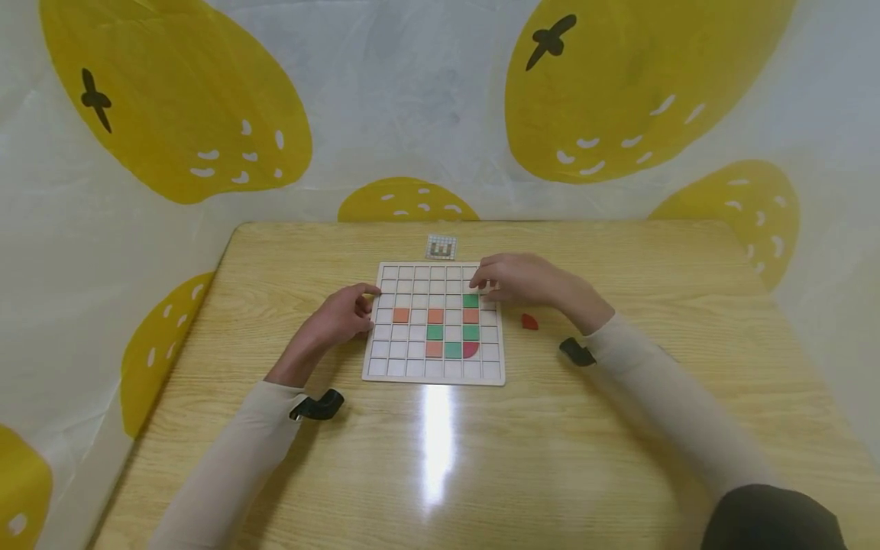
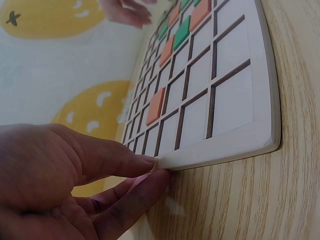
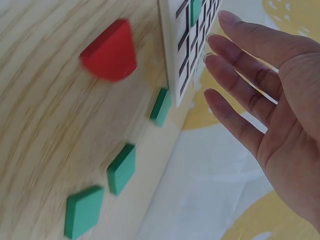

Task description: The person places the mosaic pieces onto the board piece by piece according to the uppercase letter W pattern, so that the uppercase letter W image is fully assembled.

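A white grid board (image 1: 417, 367) lies on the table, with several orange, green and red tiles in its cells. My left hand (image 1: 341, 315) holds the board's left edge, its fingertips touching the rim in the left wrist view. Over the board's upper right corner, my right hand (image 1: 519, 276) hovers near a green tile (image 1: 470, 301). Its fingers are spread apart in the right wrist view, with nothing seen between them. A rounded red tile (image 1: 529, 321) rests on the table right of the board. Green tiles (image 3: 121, 169) lie beside it, hidden from the head view.
A small card (image 1: 441, 247) with a brown pattern lies behind the board. The wooden table (image 1: 330, 473) ends at a wall covering (image 1: 412, 92) printed with yellow shapes. Black devices (image 1: 319, 405) sit at both wrists.
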A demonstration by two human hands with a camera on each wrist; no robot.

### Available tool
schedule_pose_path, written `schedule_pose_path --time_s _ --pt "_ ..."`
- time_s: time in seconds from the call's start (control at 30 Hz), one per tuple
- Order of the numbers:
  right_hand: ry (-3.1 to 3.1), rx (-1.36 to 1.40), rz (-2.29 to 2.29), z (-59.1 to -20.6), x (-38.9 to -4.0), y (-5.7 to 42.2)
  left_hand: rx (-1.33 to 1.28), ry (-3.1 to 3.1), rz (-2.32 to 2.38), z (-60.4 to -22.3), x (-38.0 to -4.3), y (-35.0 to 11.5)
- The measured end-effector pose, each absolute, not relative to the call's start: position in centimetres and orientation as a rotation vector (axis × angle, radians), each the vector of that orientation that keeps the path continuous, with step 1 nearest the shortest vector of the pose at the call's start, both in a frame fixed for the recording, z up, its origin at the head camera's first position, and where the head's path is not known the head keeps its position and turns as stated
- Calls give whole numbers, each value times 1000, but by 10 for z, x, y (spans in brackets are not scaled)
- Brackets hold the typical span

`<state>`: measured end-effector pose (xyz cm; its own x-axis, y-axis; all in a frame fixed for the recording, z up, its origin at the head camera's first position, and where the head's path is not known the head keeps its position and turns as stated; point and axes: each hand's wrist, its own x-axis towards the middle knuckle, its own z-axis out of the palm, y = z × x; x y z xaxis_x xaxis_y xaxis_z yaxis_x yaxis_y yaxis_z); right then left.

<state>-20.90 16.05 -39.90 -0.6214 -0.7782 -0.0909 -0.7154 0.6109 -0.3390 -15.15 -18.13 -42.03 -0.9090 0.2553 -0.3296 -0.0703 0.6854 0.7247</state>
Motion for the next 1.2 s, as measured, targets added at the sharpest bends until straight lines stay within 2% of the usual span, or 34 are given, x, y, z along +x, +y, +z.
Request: schedule_pose_path --time_s 1.2 --pt "2727 -1096 -355 -406 -206 242 147 2469 1120 -419 -150 -183"
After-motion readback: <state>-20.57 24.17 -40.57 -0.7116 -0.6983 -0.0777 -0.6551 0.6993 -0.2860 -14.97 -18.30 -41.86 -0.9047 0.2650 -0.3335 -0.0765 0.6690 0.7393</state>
